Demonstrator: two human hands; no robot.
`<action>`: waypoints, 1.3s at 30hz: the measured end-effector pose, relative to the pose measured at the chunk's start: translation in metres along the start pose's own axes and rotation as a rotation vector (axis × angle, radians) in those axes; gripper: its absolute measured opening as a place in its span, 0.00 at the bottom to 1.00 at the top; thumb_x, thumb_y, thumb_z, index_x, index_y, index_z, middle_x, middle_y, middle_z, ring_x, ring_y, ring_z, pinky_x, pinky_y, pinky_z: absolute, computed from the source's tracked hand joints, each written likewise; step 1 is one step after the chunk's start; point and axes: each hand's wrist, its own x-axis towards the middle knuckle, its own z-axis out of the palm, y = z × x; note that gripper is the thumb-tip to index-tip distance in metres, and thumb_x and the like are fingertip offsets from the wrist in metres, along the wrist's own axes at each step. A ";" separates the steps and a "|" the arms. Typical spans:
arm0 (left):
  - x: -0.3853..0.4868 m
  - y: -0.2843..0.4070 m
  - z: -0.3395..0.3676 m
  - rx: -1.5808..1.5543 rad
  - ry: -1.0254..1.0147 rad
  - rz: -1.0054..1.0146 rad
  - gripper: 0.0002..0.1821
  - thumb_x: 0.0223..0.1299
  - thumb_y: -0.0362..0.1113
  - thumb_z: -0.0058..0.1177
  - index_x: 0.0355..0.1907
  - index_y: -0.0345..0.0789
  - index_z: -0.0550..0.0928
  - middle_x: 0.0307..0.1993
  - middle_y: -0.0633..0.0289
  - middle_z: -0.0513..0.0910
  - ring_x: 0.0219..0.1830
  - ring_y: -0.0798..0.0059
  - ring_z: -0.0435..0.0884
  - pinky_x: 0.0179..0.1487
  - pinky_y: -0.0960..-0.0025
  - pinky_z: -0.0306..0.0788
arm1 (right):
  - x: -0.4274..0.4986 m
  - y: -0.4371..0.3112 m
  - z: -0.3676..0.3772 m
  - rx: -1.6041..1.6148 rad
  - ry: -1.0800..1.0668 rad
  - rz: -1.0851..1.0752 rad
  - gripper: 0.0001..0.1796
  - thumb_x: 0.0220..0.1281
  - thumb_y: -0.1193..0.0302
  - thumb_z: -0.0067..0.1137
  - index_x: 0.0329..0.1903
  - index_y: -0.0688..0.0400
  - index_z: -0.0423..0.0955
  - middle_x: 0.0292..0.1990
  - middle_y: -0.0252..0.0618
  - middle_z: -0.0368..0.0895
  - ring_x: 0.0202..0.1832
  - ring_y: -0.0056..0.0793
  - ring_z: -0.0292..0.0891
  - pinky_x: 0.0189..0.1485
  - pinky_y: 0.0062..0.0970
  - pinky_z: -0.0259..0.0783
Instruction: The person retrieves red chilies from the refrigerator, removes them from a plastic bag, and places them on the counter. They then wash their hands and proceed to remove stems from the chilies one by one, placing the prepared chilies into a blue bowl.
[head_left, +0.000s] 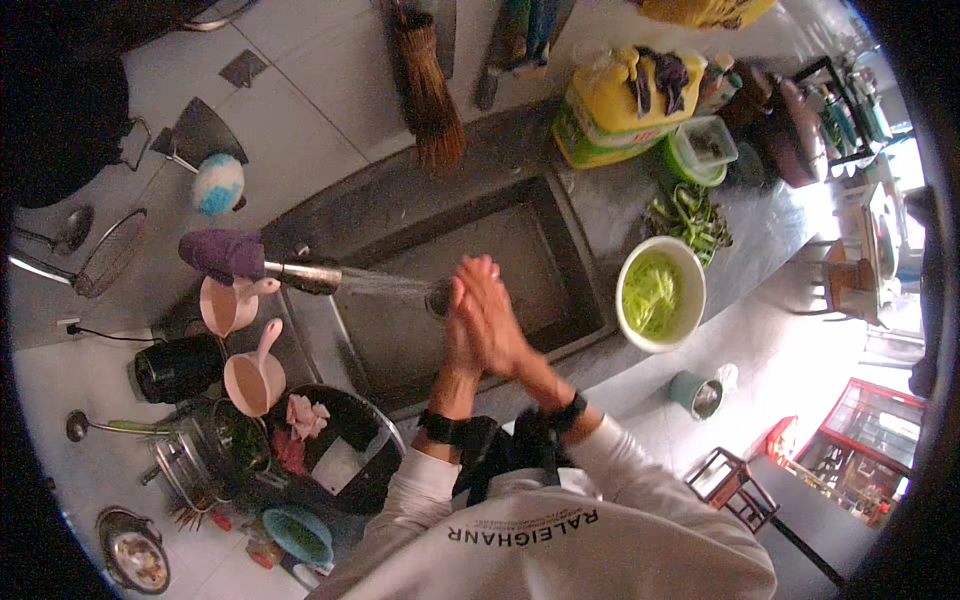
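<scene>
Over the grey sink basin (420, 337), my left hand (463, 341) and my right hand (499, 330) are pressed palm to palm, fingers extended and side by side. Nothing shows in either hand; the palms are hidden. A stream of water (386, 283) runs from the metal faucet (311, 276), which has purple cloth (221, 253) wrapped round it. The stream falls towards the drain (438, 298), just left of my fingers. Right of the basin, a white bowl (624, 296) holds pale green shreds (652, 292). Green leafy trimmings (686, 217) lie behind it on the counter.
Two pink dippers (255, 382) (229, 306) sit left of the sink. Near my left forearm is a dark round pan (375, 465) with pink meat or cloth-like pieces. A yellow-green jug (607, 127) and a straw brush (427, 82) are behind the basin. A bin (690, 394) stands on the floor.
</scene>
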 end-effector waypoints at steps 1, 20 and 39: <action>0.001 0.000 -0.006 -0.057 0.001 -0.084 0.38 0.78 0.61 0.27 0.80 0.39 0.48 0.80 0.62 0.48 0.80 0.68 0.48 0.80 0.62 0.44 | -0.005 -0.007 0.005 -0.034 0.065 -0.027 0.33 0.80 0.56 0.33 0.77 0.64 0.50 0.79 0.53 0.43 0.81 0.51 0.34 0.80 0.48 0.34; 0.032 0.021 -0.054 0.095 0.075 0.199 0.16 0.76 0.47 0.48 0.49 0.38 0.82 0.46 0.65 0.85 0.52 0.69 0.83 0.58 0.64 0.76 | 0.025 0.012 0.080 1.917 0.080 0.669 0.29 0.74 0.42 0.44 0.42 0.56 0.78 0.40 0.41 0.83 0.44 0.37 0.79 0.52 0.35 0.76; -0.011 0.086 -0.139 0.739 -0.314 0.257 0.20 0.74 0.43 0.47 0.58 0.30 0.78 0.59 0.65 0.79 0.55 0.72 0.78 0.58 0.64 0.72 | 0.030 -0.021 0.109 -0.057 -0.142 -0.585 0.14 0.54 0.62 0.64 0.37 0.59 0.81 0.32 0.44 0.84 0.34 0.46 0.81 0.38 0.41 0.77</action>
